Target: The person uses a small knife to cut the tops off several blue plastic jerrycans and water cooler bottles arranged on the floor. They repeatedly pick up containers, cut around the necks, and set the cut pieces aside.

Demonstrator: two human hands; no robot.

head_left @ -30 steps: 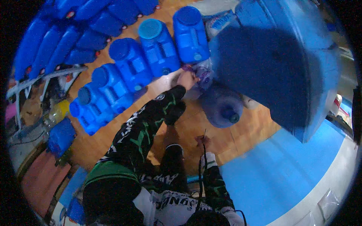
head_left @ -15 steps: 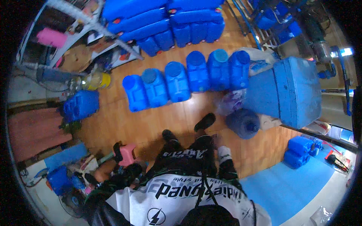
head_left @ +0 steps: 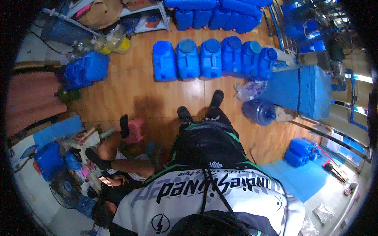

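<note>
Neither of my hands shows now; my white and black shirt (head_left: 240,192) and dark trousers (head_left: 202,145) fill the lower middle. My feet stand on the wood-look floor in dark footwear (head_left: 217,98). Ahead of them, several upright blue water jugs (head_left: 211,63) with round caps form a row. To the right of my feet, a round translucent blue water bottle (head_left: 258,112) lies on its side beside a large light-blue bin (head_left: 285,88). Close on my left sits another person, whose hand (head_left: 116,181) is near a small bright screen.
More blue jugs (head_left: 218,17) are stacked at the back. A metal shelf (head_left: 143,25) stands far left, with blue containers (head_left: 86,70) below it. A pink stool (head_left: 136,130) and a fan (head_left: 65,188) are at left. Blue jugs (head_left: 300,151) sit on a blue mat (head_left: 291,179) at right.
The view has turned and tilted, so the jugs appear higher and farther right. A dark sleeve with something white at its end, beside my right leg earlier, is out of sight now.
</note>
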